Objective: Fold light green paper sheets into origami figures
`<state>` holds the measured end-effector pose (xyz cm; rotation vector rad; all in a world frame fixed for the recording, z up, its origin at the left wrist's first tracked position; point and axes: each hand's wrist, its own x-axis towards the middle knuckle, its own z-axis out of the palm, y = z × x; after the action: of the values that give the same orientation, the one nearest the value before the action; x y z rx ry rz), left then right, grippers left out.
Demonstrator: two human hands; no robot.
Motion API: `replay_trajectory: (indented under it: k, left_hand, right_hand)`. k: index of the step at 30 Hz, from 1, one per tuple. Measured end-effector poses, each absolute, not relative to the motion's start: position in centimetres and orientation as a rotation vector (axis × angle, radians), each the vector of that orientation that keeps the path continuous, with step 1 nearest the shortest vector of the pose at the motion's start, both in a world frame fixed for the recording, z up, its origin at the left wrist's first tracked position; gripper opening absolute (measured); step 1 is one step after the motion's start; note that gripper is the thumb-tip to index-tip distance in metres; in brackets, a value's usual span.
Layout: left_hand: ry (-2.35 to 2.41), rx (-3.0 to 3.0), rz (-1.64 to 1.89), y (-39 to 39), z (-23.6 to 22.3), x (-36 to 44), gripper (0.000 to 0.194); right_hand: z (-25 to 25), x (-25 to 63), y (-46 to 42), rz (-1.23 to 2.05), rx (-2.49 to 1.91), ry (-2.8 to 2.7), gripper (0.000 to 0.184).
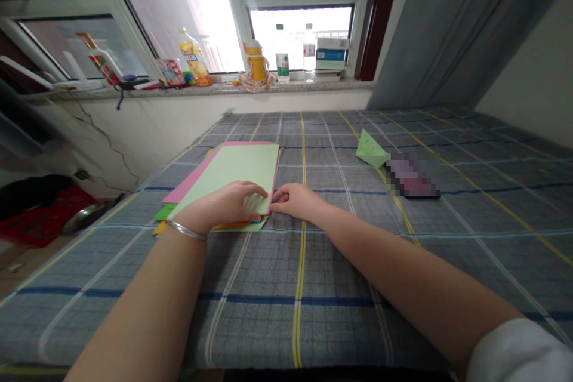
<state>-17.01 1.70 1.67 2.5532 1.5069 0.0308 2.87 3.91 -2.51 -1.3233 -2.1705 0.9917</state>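
Note:
A stack of coloured paper lies on the plaid cloth, with a light green sheet (237, 167) on top. Under it a pink sheet (190, 182) sticks out on the left, and green and orange edges show at the near side. My left hand (224, 206) rests on the top sheet near its close right corner, thumb and forefinger apart. At the stack's right edge my right hand (295, 200) has its fingers pinched against the paper edge; how many sheets it grips is hidden. A folded green paper boat (370, 150) sits farther right.
A phone (416, 179) with a blurred-out screen lies beside the boat on the plaid cloth (331, 262). Along the windowsill stand a yellow bottle (257, 65), clear plastic bottles (282, 65), a juice bottle (194, 59) and a box (330, 55). A grey curtain (430, 30) hangs at right.

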Motion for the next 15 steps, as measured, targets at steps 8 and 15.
replay_trajectory:
  k: [8,15]
  left_hand:
    - [1.538,2.558,0.013,1.6,1.7,-16.8,0.054]
    - [1.619,2.453,-0.002,1.3,2.1,-16.6,0.055]
  right_hand:
    - [-2.8,2.6,3.6,0.932,-1.396,-2.145,0.038]
    - [-2.4,2.5,2.9,0.835,-1.451,-2.156,0.034]
